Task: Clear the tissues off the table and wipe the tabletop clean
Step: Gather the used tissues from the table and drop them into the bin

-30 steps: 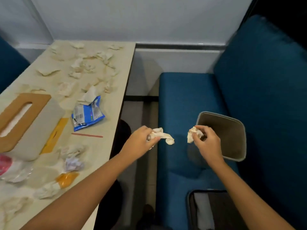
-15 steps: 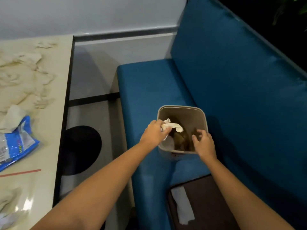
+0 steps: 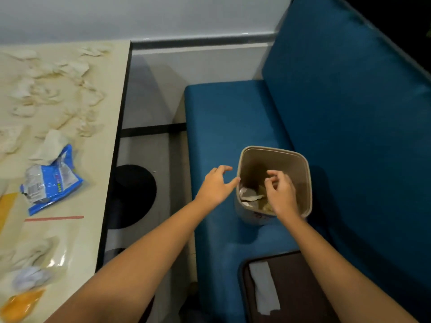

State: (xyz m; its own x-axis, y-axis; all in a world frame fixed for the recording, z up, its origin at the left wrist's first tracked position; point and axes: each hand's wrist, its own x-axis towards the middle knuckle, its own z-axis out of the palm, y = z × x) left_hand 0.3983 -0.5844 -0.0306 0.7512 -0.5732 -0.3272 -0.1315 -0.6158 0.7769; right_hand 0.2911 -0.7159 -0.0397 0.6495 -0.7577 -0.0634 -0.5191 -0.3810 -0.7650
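Both empty: left hand (image 3: 215,186) with fingers (image 3: 224,169) spread, just left of bin (image 3: 274,149) rim; right hand (image 3: 281,194) over bin mouth, fingers loosely curled. Crumpled tissues (image 3: 249,196) in bin beneath right fingers; loose tissues (image 3: 70,68) litter bench (image 3: 102,159) well left.
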